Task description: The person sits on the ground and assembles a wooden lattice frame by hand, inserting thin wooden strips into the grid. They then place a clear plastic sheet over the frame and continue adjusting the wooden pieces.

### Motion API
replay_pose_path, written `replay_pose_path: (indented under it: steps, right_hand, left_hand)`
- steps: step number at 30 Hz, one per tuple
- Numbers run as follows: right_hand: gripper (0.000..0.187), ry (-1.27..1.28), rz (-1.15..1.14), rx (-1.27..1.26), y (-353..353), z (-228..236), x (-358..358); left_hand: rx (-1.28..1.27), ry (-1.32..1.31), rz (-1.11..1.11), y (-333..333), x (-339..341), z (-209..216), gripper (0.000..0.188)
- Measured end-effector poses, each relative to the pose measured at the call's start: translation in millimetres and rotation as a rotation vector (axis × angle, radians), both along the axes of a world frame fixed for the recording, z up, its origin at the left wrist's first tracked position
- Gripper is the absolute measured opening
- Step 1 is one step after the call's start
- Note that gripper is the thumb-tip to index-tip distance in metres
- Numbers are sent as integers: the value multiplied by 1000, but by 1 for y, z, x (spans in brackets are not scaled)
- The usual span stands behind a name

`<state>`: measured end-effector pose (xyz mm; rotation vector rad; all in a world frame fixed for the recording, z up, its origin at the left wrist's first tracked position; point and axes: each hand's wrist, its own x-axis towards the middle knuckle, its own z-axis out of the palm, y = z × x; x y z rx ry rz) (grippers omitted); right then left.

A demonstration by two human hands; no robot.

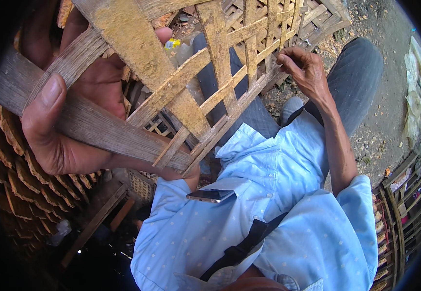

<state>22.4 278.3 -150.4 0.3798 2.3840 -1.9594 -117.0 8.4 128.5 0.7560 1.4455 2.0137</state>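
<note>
A woven bamboo lattice panel with wide, yellowish strips is held tilted in front of me. My left hand grips its left end, the thumb pressed over a grey, weathered slat and the fingers reaching behind the strips. Part of that hand is hidden by the panel. At the panel's right edge, my right hand has its fingers bent and pinched together against the rim. Whatever lies between those fingertips is too small to make out.
Thin brown ragged-edged pieces are stacked at the left. A phone sticks out at my shirt front. Crumpled clear plastic lies on the grey ground at the right, with slatted bamboo racks below it. Wooden bars stand at lower left.
</note>
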Motion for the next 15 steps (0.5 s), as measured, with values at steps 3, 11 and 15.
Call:
replay_pose_path:
  steps: [3,11,15]
  right_hand:
    - [20,77,101,1,-15,-2,1]
    - [18,81,48,93,-4,-7,-1]
    - [18,265,57,403,-5,-14,-5]
  left_hand:
    - [-6,4,-1,-1,-2,0,77]
    - [21,-9,-36,4,-5,-1,76]
    - [-24,15,-1,6,-6,4,77]
